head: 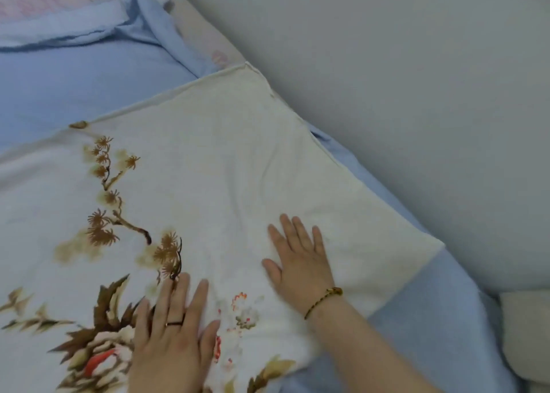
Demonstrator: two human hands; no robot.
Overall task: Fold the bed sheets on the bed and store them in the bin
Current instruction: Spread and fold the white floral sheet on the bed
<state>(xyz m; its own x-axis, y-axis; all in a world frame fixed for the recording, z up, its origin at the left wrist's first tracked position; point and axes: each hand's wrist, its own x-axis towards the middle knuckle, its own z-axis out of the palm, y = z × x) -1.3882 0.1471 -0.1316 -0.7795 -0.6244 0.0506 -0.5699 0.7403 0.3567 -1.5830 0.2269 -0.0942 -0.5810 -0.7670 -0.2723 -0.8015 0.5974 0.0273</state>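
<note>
Head view, looking down. Left hand [172, 330] at seven o'clock, fingers straight and spread, pressed flat on floral sheet [208, 169]; right hand [300, 261] at five o'clock, equally flat on same cloth. Floral sheet seemingly folded at least once, squared corner at twelve o'clock, lying over blue sheet [74, 88] at ten o'clock. Likely mid-fold: further folds left, blue sheet rumpled, bin out of sight.

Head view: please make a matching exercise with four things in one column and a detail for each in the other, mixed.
1 left hand
2 right hand
3 white sheet
4 blue sheet

a braided bracelet at the wrist
b plain, no print
c dark ring on a finger
d brown branch print

Pairs: 1-c, 2-a, 3-d, 4-b
</note>
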